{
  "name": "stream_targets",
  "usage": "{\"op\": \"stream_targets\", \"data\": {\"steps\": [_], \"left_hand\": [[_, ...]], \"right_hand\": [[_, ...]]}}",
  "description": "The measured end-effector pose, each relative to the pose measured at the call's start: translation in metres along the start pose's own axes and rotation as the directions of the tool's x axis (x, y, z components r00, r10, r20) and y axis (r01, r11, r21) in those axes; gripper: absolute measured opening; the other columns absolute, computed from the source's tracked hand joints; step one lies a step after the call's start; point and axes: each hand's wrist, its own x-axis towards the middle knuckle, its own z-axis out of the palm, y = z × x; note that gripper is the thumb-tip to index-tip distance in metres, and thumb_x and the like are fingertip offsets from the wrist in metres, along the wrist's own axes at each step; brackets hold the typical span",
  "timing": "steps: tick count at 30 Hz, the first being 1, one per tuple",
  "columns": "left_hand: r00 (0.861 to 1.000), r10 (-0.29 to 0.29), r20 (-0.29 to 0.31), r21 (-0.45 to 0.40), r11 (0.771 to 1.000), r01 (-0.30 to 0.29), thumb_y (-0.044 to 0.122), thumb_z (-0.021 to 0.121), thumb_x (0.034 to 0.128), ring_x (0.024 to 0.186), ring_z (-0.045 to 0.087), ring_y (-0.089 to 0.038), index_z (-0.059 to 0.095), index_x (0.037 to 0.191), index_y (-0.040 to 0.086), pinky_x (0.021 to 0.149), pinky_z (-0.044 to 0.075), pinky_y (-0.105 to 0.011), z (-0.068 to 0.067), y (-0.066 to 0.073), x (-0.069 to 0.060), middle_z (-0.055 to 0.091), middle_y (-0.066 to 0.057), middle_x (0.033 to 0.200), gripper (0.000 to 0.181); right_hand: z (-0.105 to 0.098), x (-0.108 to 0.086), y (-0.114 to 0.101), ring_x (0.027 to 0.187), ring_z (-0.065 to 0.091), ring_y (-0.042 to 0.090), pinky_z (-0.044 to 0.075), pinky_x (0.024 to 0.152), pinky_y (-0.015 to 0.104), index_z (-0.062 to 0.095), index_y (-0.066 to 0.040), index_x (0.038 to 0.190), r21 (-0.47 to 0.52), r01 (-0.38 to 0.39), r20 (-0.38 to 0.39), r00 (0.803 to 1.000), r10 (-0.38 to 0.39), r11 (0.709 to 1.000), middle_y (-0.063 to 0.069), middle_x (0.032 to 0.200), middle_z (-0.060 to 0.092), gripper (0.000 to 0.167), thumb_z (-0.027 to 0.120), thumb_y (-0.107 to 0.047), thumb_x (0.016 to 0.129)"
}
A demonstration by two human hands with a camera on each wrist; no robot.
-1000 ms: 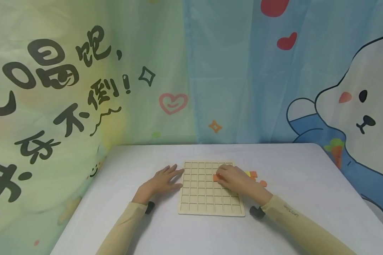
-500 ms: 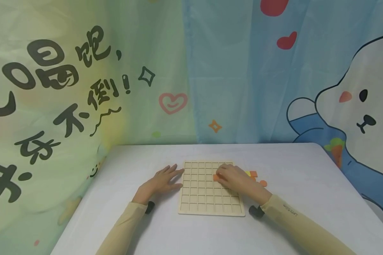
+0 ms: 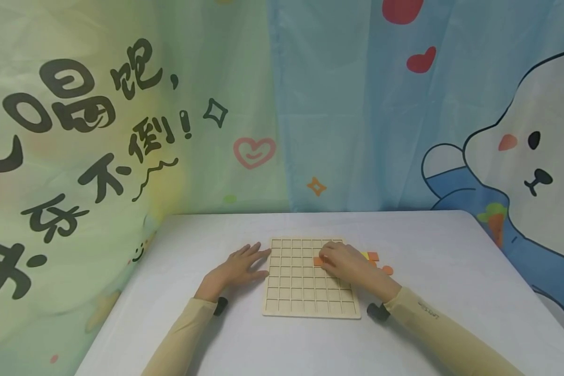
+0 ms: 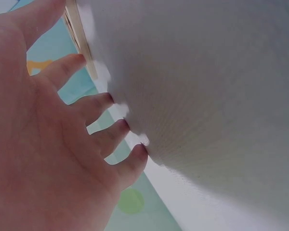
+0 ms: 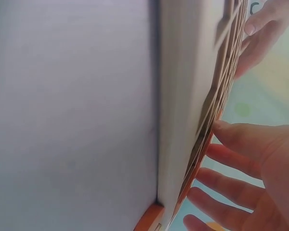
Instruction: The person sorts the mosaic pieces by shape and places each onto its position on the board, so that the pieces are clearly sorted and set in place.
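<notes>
No visible shift: orange piece on board, at straight-fingered right hand; left hand spread wide

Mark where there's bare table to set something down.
White tabletop is bare in front of the grid board, between the sleeves, and beyond its far edge. Crowded: the board's right side, with the right hand and loose coloured pieces.

Pale square wooden grid board: matt, smooth-looking along its outer edge, ridged on top. White desk surface: matt, finely textured, cloth-like; orange square piece, between board and desk's right edge: matt, material unclear. Green-and-blue printed cloth backdrop beyond desk's far edge: softly creased, faint sheen; beige long sleeves: matt cloth.
</notes>
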Motion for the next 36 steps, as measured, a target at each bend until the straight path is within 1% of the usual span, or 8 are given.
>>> {"op": "stream_targets", "data": {"steps": [3,9,11,13,16,18,24,36], "left_hand": [[1.000,0.003,0.001,0.001,1.000,-0.003,0.053,0.055,0.0991,0.154,0.019,-0.041,0.038,0.156,0.029,0.123,0.021,-0.062,0.000,0.000,0.000,0.025,-0.012,0.167,0.064],[1.000,0.005,0.002,0.004,1.000,-0.005,0.054,0.054,0.0993,0.154,0.019,-0.041,0.037,0.156,0.030,0.123,0.021,-0.062,0.001,-0.001,0.000,0.024,-0.011,0.167,0.064],[1.000,0.004,0.004,0.000,1.000,-0.004,0.054,0.054,0.0994,0.154,0.019,-0.041,0.037,0.156,0.030,0.123,0.020,-0.063,0.001,-0.001,0.000,0.024,-0.012,0.167,0.064],[1.000,0.003,0.005,-0.004,1.000,-0.003,0.053,0.054,0.0994,0.154,0.018,-0.041,0.037,0.156,0.029,0.123,0.020,-0.063,0.001,-0.001,0.000,0.024,-0.012,0.167,0.064],[1.000,0.001,0.008,-0.012,1.000,-0.001,0.052,0.055,0.0995,0.154,0.018,-0.041,0.037,0.156,0.029,0.122,0.019,-0.064,0.000,-0.001,-0.001,0.024,-0.012,0.167,0.064],[1.000,0.003,0.009,-0.015,1.000,-0.003,0.052,0.055,0.0996,0.154,0.018,-0.042,0.037,0.156,0.028,0.122,0.019,-0.064,0.000,0.000,-0.001,0.024,-0.012,0.167,0.064],[1.000,0.006,0.009,-0.008,1.000,-0.006,0.052,0.055,0.0997,0.154,0.018,-0.042,0.037,0.156,0.029,0.122,0.020,-0.064,0.001,-0.002,0.001,0.024,-0.012,0.167,0.064],[1.000,-0.006,0.009,-0.007,1.000,0.006,0.054,0.055,0.0987,0.154,0.018,-0.041,0.037,0.156,0.030,0.122,0.020,-0.064,0.001,-0.002,0.002,0.024,-0.011,0.167,0.065]], "right_hand": [[0.000,0.000,0.000,0.086,0.061,0.015,0.052,0.071,0.033,0.070,-0.011,0.103,0.004,-0.003,-0.010,1.000,0.003,1.000,0.003,0.105,0.069,0.014,0.070,-0.022,0.095],[0.000,-0.002,0.001,0.078,0.056,0.013,0.049,0.066,0.029,0.069,-0.012,0.102,-0.007,0.007,-0.029,1.000,-0.007,1.000,0.002,0.103,0.067,0.014,0.069,-0.024,0.095],[-0.001,-0.004,0.001,0.083,0.060,0.016,0.052,0.069,0.032,0.069,-0.010,0.108,-0.006,0.005,-0.032,0.999,-0.005,1.000,0.005,0.109,0.068,0.021,0.069,-0.026,0.095],[-0.003,-0.006,0.000,0.095,0.065,0.022,0.056,0.077,0.038,0.068,-0.008,0.117,0.007,-0.002,-0.030,1.000,0.002,1.000,0.009,0.118,0.068,0.030,0.069,-0.029,0.095],[-0.006,-0.009,0.000,0.113,0.064,0.030,0.056,0.088,0.047,0.064,-0.005,0.127,0.024,-0.009,-0.026,1.000,0.010,1.000,0.012,0.127,0.066,0.042,0.070,-0.032,0.095],[-0.007,-0.010,0.000,0.118,0.062,0.033,0.056,0.090,0.050,0.062,-0.004,0.130,0.027,-0.012,-0.023,1.000,0.013,1.000,0.013,0.130,0.065,0.047,0.070,-0.033,0.094],[-0.007,-0.014,0.002,0.121,0.061,0.034,0.055,0.092,0.051,0.061,-0.006,0.133,0.014,-0.035,-0.008,0.999,0.035,0.999,0.014,0.133,0.063,0.051,0.071,-0.036,0.093],[-0.012,-0.021,0.005,0.120,0.062,0.040,0.054,0.094,0.056,0.060,-0.004,0.134,0.077,-0.050,0.001,0.999,0.050,0.996,0.019,0.135,0.062,0.050,0.071,-0.032,0.094]]}}
